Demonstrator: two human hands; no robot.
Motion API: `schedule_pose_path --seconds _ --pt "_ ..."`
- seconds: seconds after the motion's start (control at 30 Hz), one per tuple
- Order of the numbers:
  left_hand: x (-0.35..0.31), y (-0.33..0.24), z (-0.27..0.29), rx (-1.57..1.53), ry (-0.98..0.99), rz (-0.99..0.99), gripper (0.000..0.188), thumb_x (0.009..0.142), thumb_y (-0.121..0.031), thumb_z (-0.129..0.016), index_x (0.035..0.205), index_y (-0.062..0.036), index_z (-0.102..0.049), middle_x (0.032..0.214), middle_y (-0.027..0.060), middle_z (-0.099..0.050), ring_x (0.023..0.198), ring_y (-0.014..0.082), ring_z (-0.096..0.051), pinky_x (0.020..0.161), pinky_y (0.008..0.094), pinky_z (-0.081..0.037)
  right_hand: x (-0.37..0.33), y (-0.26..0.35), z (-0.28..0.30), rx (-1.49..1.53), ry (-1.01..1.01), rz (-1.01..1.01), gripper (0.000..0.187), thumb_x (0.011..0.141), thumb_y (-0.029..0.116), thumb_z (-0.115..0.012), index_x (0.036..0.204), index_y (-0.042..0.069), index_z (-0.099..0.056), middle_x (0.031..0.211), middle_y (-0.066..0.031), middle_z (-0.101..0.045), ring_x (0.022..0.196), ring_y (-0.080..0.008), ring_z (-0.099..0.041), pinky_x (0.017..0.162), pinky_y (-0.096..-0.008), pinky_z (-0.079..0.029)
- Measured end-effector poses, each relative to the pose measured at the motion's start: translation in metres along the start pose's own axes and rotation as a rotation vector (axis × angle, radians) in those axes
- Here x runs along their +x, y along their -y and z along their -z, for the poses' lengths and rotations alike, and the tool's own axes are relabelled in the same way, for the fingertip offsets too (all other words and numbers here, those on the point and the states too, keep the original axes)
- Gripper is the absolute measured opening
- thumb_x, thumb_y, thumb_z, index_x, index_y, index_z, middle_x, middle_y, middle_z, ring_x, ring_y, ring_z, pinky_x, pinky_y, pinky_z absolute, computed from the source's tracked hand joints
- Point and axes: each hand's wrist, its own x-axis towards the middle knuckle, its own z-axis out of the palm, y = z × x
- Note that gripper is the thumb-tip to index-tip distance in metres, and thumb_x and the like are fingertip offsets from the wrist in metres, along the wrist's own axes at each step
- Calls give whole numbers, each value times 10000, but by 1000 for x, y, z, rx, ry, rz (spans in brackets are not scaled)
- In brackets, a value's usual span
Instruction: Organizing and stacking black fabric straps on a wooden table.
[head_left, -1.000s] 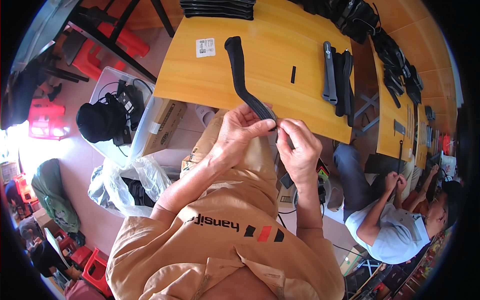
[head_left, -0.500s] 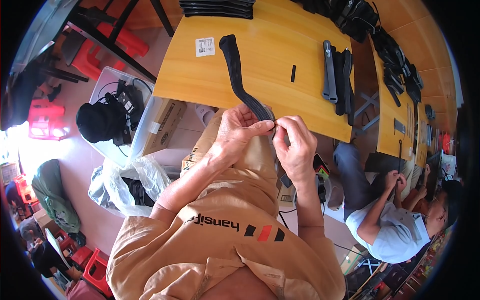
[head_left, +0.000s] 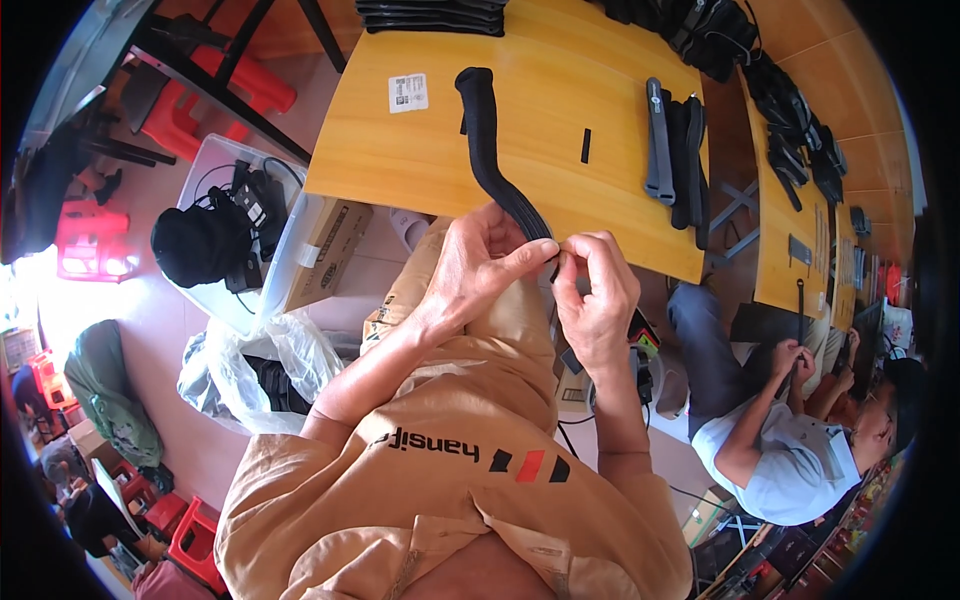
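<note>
Black fabric strap [head_left: 482, 130] reaches from the person's fingers, at the near edge of the desk [head_left: 380, 140], up over the desktop left of its middle, bending partway along. The left hand [head_left: 478, 262] holds it near its lower end, with fingers curled under and thumb pressed on top; the right hand [head_left: 600, 295] makes a narrow pinch at the very tip, though the fingers hide exactly which part they grip. The likeliest trouble, as I judge it, is a slip at that tip: so little material sits between the right fingertips that a loose pinch could lose it. A second risk is twisting, since the long upper part has no hand on it and could roll or swing if the left thumb eased. Should both grips fail, the lower end could drop past the near edge onto the lap. Relative to the hands, the strap's tip lies between them, touching both, while the rest runs away beyond the left hand toward the far edge; whether its upper end rests on the desk or hangs above it, I cannot tell. A short black strip [head_left: 586, 146] lies toward the desk's right edge, well apart from both hands.
</note>
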Motion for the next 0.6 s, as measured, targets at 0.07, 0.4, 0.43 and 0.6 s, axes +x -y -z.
schedule_pose_path --seconds 0.07,0.4,0.43,0.6 --pt "-2 -5 4 192 12 -1 238 810 -178 -693 838 44 -611 688 87 -636 639 112 -615 579 255 -493 0 2 1 22 0 -17 176 716 -98 -582 851 6 -538 757 -115 -554 599 -274 -572 526 -335 -460" --pt "-13 -36 6 904 27 -136 460 799 -366 -671 615 45 -578 521 155 -540 497 316 -553 485 365 -421 3 15 0 164 77 -73 157 721 -83 -588 839 -1 -524 753 -119 -542 614 -267 -569 556 -317 -466" --pt "-13 -36 7 841 75 -107 427 820 -341 -649 659 49 -584 566 173 -553 544 325 -564 511 361 -431 1 13 -1 163 77 -72 157 721 -83 -588 839 -1 -524 753 -119 -542 614 -267 -569 556 -317 -466" --pt "-13 -37 12 834 206 -114 331 874 -266 -585 804 57 -592 672 193 -586 632 332 -565 569 360 -438 0 7 -4 279 123 -129 140 736 -91 -561 844 -9 -523 743 -93 -532 615 -192 -580 559 -280 -475"
